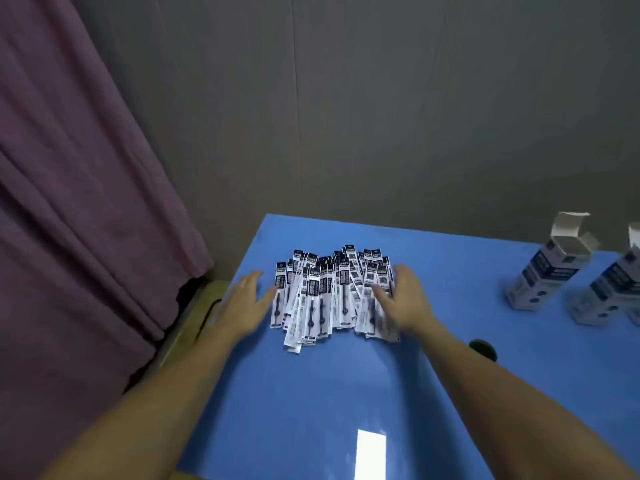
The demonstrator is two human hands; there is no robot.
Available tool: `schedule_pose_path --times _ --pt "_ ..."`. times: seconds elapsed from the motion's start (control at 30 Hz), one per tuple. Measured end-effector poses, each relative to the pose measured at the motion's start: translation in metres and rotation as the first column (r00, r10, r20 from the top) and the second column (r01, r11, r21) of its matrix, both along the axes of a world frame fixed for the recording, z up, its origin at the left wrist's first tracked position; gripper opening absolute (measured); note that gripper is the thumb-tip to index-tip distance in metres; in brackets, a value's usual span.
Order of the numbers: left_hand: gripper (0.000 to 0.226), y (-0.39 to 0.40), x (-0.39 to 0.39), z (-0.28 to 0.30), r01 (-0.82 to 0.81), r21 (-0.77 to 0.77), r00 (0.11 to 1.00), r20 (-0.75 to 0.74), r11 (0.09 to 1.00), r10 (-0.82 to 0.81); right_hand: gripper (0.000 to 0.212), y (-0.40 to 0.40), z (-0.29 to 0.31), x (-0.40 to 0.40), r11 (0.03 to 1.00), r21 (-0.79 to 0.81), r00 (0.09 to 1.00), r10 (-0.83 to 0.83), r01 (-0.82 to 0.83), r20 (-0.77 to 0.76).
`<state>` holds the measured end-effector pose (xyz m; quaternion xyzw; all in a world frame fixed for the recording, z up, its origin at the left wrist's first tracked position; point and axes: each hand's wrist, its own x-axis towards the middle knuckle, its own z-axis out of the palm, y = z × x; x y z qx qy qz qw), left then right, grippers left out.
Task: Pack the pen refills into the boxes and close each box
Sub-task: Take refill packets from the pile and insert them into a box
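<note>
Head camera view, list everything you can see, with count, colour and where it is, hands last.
pen refills: one heap of many packets, black and white, middle of the table
boxes: two in view, white and dark, top flaps open, right side of the table
table: one, blue
round hole: one, dark, in the table near the right forearm
curtain: one, purple, left
wall: grey, behind
left hand: open, at the heap's left edge
right hand: open, on the heap's right side
</note>
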<state>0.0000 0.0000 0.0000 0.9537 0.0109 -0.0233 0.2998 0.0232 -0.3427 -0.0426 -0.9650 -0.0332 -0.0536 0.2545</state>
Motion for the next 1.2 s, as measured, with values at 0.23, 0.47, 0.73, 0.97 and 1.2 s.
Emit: schedule_pose_path --times 0.23,0.47,0.73,0.97,1.2 --pt "0.067 -0.036 0.024 -0.042 0.137 0.053 0.988 -0.075 0.989 -0.133 0.058 0.045 -0.018 0.000 0.989 0.121 0.993 -0.076 0.087 -0.093" --pt "0.059 -0.082 0.032 -0.049 0.228 0.046 0.972 -0.063 0.973 -0.225 0.065 0.088 -0.019 -0.004 0.976 0.208 0.994 -0.048 0.068 -0.100" --pt "0.066 -0.068 0.049 -0.043 0.107 -0.026 0.993 -0.040 0.994 -0.108 0.065 0.070 0.002 -0.008 0.953 0.235 0.979 -0.166 0.191 -0.121" --pt "0.060 -0.078 0.037 -0.049 0.188 0.100 0.980 -0.079 0.977 -0.180 0.066 0.081 -0.009 -0.012 0.953 0.212 0.971 -0.190 0.218 -0.144" --pt "0.059 -0.078 0.038 -0.028 0.141 0.089 0.989 -0.066 0.986 -0.136 0.067 0.089 0.003 -0.012 0.963 0.176 0.968 -0.170 0.203 -0.186"
